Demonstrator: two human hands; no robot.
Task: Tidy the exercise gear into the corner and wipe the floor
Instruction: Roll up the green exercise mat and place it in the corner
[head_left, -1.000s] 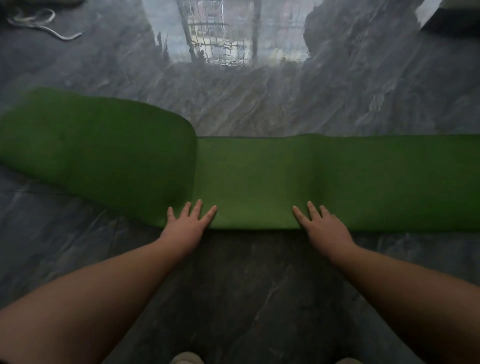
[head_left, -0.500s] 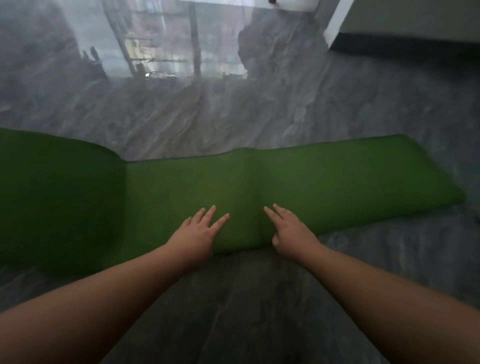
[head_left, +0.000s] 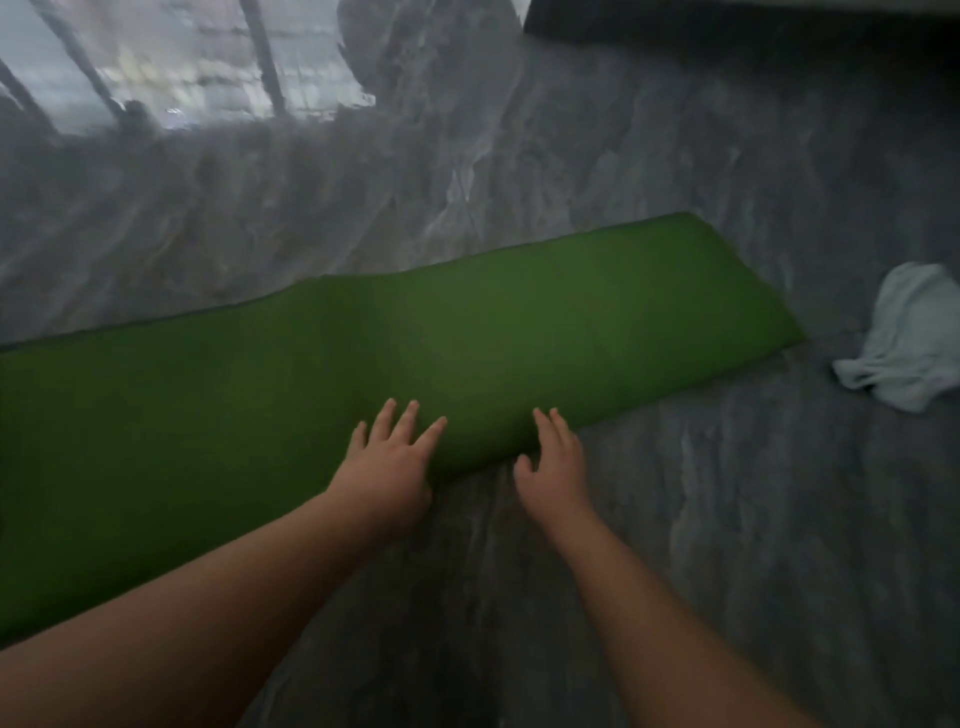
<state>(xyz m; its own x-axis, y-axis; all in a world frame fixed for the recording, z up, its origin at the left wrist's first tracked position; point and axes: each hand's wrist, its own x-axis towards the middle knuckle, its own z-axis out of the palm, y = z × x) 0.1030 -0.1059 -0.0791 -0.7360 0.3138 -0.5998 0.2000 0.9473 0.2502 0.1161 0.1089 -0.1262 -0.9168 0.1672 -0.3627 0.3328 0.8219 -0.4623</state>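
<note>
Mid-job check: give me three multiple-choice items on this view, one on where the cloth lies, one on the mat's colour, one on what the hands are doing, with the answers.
1. Where does the pale cloth lie?
A. On the mat
B. On the floor beyond the mat's right end
C. In the left hand

2. What colour is the mat?
A. Green
B. Blue
C. Red

3. How are the hands placed?
A. Both hold the cloth
B. Both are clenched in the air
C. Both lie with straight fingers at the mat's near edge

Answers:
1 B, the cloth is crumpled on the grey floor, apart from the mat's end.
2 A, the whole mat shows green.
3 C, the left hand and the right hand have their fingers stretched onto the mat's edge.
</note>
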